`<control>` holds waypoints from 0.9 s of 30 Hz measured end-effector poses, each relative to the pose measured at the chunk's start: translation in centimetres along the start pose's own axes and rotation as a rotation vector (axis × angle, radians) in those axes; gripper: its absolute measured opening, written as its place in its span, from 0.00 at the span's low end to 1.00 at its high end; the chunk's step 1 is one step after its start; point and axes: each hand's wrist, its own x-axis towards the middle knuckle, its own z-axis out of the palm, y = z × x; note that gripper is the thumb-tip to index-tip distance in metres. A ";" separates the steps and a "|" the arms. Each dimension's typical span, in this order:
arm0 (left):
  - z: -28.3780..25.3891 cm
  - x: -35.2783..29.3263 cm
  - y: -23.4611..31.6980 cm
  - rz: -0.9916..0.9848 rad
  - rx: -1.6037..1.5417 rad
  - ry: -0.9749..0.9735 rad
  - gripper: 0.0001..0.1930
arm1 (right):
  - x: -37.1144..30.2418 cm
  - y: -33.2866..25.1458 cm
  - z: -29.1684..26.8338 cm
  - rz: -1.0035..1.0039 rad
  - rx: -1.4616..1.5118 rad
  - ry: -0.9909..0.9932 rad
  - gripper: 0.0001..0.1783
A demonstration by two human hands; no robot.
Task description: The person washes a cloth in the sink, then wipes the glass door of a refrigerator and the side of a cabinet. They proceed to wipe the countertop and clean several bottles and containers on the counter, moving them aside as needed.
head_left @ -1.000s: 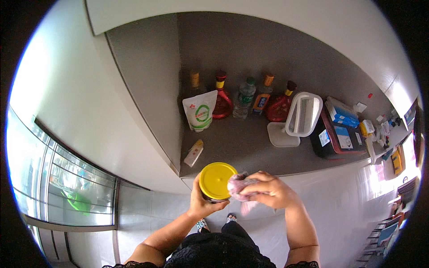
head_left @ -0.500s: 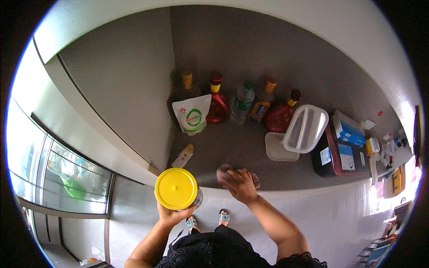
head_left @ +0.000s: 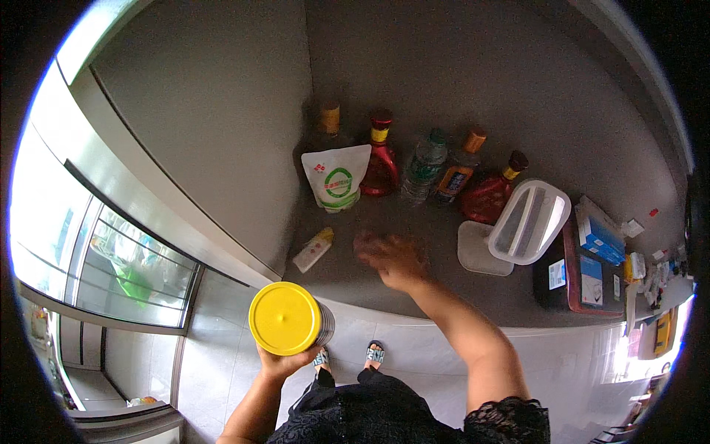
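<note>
My left hand is closed around a can with a yellow lid, held in front of the shelf's front edge. On the dark shelf surface, my right hand presses on a crumpled brownish-pink cloth; both are smeared by motion, and the hand covers much of the cloth. To the left of that cloth lies a small white packet with a yellow end. Behind the packet a white pouch with a green ring stands upright.
Along the back stand red bottles, a clear green-capped bottle and an orange-capped bottle. Further right, a clear plastic container leans by its lid, beside a dark case. A side panel bounds the left.
My right hand has slid the cloth farther back on the shelf, away from the front edge. The can stays in my left hand. The whole view has shifted slightly.
</note>
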 end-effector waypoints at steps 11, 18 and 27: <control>0.9 4.4 -1.7 0.080 -0.128 0.043 0.35 | -3.8 -1.2 0.8 -0.124 -0.072 0.140 0.19; 8.7 10.2 -1.5 0.161 -0.243 -0.133 0.52 | -15.4 0.6 0.1 0.004 0.105 0.305 0.21; 19.0 13.0 2.6 0.308 -0.266 -0.191 0.55 | -20.2 -0.8 -2.1 0.247 0.159 0.330 0.16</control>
